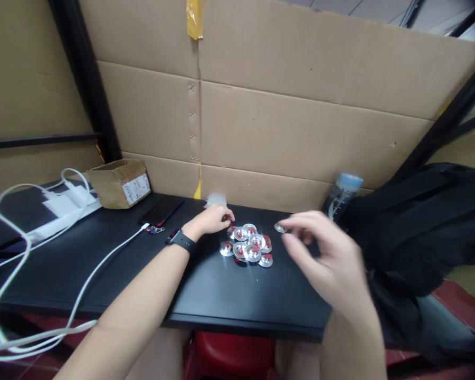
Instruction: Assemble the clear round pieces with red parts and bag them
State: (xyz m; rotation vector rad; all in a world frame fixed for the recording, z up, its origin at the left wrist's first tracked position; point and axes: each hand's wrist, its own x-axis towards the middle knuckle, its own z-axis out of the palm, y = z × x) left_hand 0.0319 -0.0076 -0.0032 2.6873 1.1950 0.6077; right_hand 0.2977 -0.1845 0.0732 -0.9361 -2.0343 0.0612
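Metal discs (252, 253) lie piled between both hands, presumably for easy reach. The left hand (214, 219) curls at the pile's far-left edge; the right hand (332, 258), half-open, has a single disc (279, 227) at its fingertips, right of the pile; whether either grips, one cannot tell.

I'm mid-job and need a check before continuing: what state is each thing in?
Metal discs: mostly overlapping
Left hand: beside them, grip unclear
Right hand: at single disc, grip unclear
Bottle: capped
Cardboard box: open
Watch: fastened
Phone: screen dark
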